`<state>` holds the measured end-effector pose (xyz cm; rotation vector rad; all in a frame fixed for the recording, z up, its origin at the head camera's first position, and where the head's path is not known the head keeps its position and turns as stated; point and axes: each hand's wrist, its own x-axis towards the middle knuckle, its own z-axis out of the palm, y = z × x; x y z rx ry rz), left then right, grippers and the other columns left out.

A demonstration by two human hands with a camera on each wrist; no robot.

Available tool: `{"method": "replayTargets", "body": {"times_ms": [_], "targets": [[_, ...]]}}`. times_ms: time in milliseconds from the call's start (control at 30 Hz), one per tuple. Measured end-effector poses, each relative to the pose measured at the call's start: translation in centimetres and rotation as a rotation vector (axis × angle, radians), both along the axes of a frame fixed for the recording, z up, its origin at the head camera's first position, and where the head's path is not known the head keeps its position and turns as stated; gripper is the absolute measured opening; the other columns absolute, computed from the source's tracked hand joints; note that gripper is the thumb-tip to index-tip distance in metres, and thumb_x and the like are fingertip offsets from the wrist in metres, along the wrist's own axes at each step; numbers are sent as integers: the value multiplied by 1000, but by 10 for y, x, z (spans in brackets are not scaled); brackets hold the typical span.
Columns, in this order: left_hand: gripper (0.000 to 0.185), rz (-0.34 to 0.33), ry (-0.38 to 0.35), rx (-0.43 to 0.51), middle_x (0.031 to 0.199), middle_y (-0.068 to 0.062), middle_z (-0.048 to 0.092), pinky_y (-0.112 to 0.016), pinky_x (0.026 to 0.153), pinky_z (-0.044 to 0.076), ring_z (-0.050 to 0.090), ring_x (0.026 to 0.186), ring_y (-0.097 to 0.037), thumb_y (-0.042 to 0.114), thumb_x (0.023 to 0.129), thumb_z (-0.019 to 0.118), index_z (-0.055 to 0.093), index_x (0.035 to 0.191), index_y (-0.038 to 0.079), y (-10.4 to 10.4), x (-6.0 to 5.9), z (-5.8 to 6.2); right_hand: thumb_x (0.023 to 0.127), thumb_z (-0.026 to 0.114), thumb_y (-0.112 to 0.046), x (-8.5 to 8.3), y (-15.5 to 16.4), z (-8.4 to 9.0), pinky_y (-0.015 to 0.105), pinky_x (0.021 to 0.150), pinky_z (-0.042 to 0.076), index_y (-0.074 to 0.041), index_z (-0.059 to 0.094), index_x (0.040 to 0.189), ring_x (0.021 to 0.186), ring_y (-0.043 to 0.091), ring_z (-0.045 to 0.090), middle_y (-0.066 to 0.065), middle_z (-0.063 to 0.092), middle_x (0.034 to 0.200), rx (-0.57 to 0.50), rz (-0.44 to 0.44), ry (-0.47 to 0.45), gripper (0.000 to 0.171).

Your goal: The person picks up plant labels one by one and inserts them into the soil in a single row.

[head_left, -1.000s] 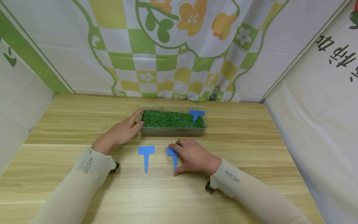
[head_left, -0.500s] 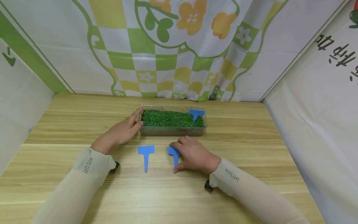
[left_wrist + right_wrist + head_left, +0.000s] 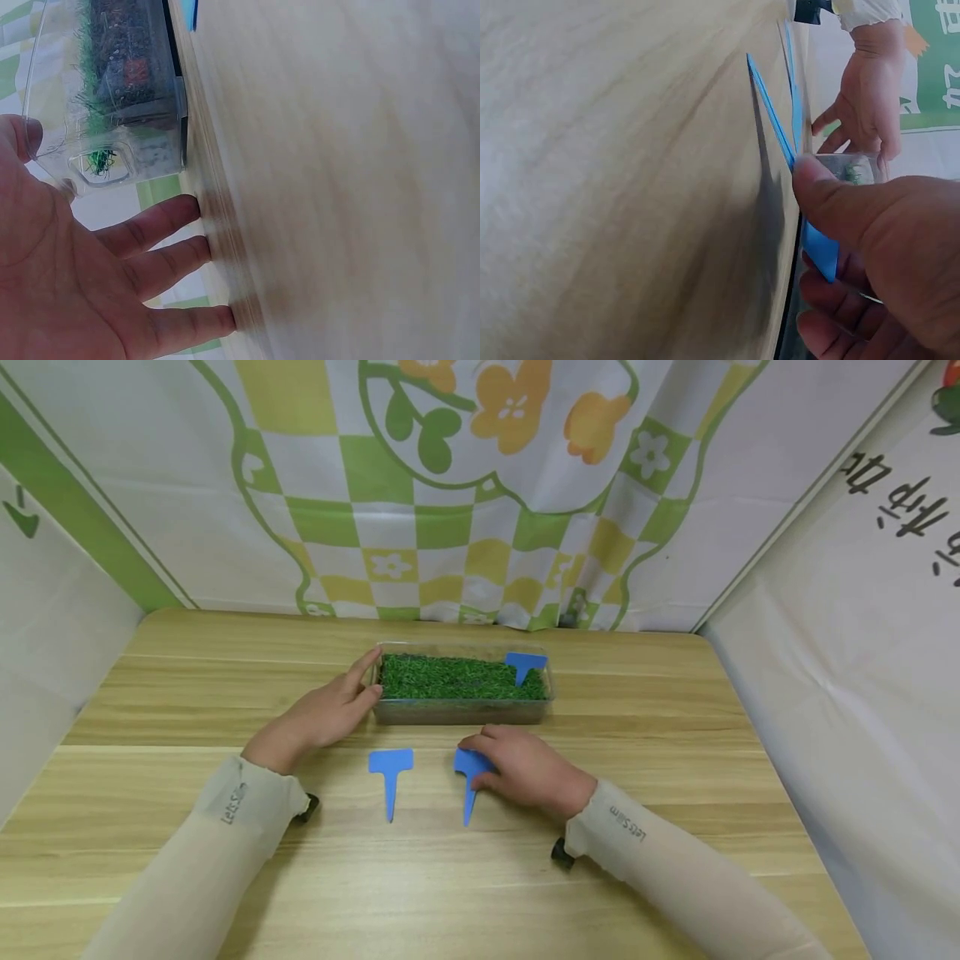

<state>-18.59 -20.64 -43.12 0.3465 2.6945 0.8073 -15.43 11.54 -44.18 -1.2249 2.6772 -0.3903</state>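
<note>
My right hand (image 3: 528,768) pinches a blue T-shaped plant label (image 3: 468,762) by its wide head, thumb on one face and fingers on the other. In the right wrist view this label (image 3: 821,251) is tilted, its pointed tip standing off the tabletop above its shadow. A second blue plant label (image 3: 391,762) lies flat to the left. Behind them stands a clear plastic box (image 3: 461,713) filled with green artificial grass (image 3: 450,678). A third label (image 3: 526,661) stands upright in the grass at the right end. My left hand (image 3: 322,714) touches the box's left end, fingers spread.
The wooden table (image 3: 480,893) carries the box near its back edge. A checked, flowered curtain (image 3: 465,527) hangs behind it. White sheets (image 3: 832,693) with dark lettering close off the right side.
My right hand has shifted slightly back and right with its plant label. Its thumb has moved from the label's pointed end up to the head. My left hand stays at the box.
</note>
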Motion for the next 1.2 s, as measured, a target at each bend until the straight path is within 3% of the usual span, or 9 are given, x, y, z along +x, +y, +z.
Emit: {"method": "replayTargets", "body": {"times_ms": [367,533,767,1033,1200], "targets": [[65,-4,3,-2,150,-26,45,-68,101,41,52,127,-51,53,107,22,-15,159,39,0,-1,-1,99,65,-23,-5,4,8,28,89,52,-17,66,132,102,8,61,-5,67,115,-95,37,21,33],[66,-4,8,-2,149,-27,46,-68,102,40,50,129,-51,54,107,22,-14,159,39,-1,-2,-2,101,62,-18,-6,5,15,25,84,52,-19,69,127,94,5,60,-7,68,108,-145,56,52,27],[65,0,9,-2,150,-27,45,-69,103,38,49,131,-51,54,107,23,-14,159,40,-2,-1,-4,101,61,-15,-6,5,23,24,82,52,-19,71,123,91,6,61,-8,68,103,-189,82,104,24],[65,-1,1,5,150,-27,44,-69,103,38,48,131,-51,54,106,22,-15,158,41,-1,-1,-4,101,61,-12,-11,7,34,25,79,52,-20,72,121,89,6,63,-7,69,104,-224,52,132,25],[65,2,-9,5,151,-26,44,-68,103,38,49,131,-50,56,106,22,-15,158,42,-2,-1,-3,100,62,-11,-13,9,42,24,72,50,-19,73,121,80,7,59,-5,69,99,-273,61,182,25]]}}
